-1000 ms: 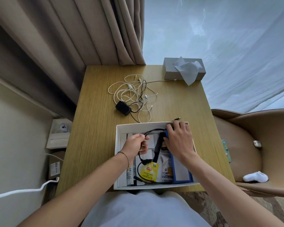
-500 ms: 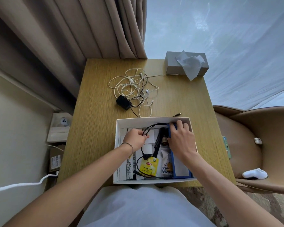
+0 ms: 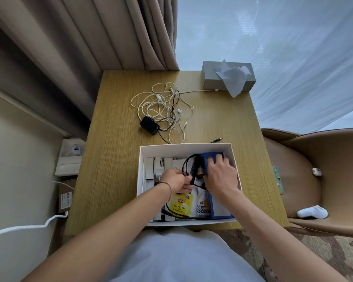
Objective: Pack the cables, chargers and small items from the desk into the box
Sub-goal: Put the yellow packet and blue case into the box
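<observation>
A white box [image 3: 183,147] sits at the desk's near edge, holding white items, a yellow tea packet [image 3: 181,206], a blue case [image 3: 214,208] and a looped black cable [image 3: 189,162]. My left hand [image 3: 176,181] grips that black cable inside the box. My right hand [image 3: 220,175] lies flat in the box, fingers pressing on the blue case's far end. Beyond the box, a tangle of white cables [image 3: 161,104] and a black charger [image 3: 149,125] with its black lead lie on the desk. A small black plug tip [image 3: 217,140] rests just past the box's far rim.
A grey tissue box [image 3: 212,80] stands at the desk's far right corner. Curtains hang behind the desk. A tan chair [image 3: 314,180] with a white sock [image 3: 312,212] stands to the right. Small boxes and a white cord [image 3: 25,227] sit on the floor at left.
My left hand has slid down and toward the box's middle with the black cable. My right hand has drawn back slightly from the far rim onto the blue case.
</observation>
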`<state>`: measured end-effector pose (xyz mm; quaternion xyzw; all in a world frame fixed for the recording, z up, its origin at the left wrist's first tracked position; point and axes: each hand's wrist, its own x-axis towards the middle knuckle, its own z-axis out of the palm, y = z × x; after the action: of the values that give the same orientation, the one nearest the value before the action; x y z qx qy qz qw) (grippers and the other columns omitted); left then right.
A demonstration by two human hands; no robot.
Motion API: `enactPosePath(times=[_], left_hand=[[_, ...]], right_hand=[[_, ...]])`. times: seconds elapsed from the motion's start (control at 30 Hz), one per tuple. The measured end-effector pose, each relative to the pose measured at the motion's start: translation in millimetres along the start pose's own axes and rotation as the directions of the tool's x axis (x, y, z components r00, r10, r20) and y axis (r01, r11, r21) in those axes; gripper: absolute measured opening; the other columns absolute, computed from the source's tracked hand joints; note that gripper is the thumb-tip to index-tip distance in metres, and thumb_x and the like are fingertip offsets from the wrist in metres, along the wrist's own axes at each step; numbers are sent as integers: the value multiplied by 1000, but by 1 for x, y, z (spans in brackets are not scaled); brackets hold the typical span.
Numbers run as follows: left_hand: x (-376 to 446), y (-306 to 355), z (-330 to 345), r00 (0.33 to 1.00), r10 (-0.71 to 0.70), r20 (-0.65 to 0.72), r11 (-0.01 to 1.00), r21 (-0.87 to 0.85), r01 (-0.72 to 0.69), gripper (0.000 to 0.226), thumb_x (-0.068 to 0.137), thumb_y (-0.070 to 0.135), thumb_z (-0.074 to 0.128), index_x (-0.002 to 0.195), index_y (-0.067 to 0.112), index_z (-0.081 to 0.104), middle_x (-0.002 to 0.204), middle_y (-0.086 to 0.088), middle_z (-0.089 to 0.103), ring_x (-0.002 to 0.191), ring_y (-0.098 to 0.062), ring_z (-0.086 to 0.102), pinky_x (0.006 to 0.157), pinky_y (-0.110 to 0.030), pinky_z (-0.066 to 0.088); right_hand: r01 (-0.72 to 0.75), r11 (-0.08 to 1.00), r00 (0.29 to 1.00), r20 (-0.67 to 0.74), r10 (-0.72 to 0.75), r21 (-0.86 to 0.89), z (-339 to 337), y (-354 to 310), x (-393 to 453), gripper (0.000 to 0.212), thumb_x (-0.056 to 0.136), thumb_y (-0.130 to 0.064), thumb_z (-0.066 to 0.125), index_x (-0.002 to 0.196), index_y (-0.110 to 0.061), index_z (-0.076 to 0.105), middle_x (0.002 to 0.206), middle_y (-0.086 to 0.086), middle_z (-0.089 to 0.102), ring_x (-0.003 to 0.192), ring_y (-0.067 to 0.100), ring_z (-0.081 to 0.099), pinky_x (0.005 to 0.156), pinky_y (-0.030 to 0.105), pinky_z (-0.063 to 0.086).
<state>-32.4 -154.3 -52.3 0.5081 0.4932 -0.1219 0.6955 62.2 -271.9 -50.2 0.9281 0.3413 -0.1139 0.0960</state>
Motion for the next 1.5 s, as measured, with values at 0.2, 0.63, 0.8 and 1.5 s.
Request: enactPosePath(times=[0.2,0.63,0.8,1.5], left_hand=[[13,-16,6,974,179,-142,864,496,-87,16,87,15,76,86,0,71,79,-14,75,63,-22,72,64,-38,64],[24,-18,33,926,355,126,-48,992,-116,29,102,35,45,108,16,66,111,-7,69,102,-26,66,69,-32,41],[1,-5,18,910,361,202,-133,977,-164,41,105,44,35,108,16,64,107,-7,67,100,-27,65,68,-34,39],[22,112,-123,635,772,18,288,881,-375,23,94,14,50,106,26,66,97,10,62,92,-10,58,68,-28,52]], right_hand=[[30,997,1000,3,-30,70,-2,3,-1,36,93,-28,59,125,-14,52,124,11,56,111,30,56,82,36,52],[120,960,986,-140,-86,253,-6,14,-6,19,94,-27,53,103,-16,65,98,2,64,88,22,57,65,31,44],[166,938,974,-201,-107,305,-24,17,1,21,96,-28,52,105,-18,68,97,-1,65,91,20,58,68,32,50],[250,766,960,-252,-119,592,-95,-49,115,22,92,-19,60,107,-26,75,100,-6,71,90,14,65,71,27,51]])
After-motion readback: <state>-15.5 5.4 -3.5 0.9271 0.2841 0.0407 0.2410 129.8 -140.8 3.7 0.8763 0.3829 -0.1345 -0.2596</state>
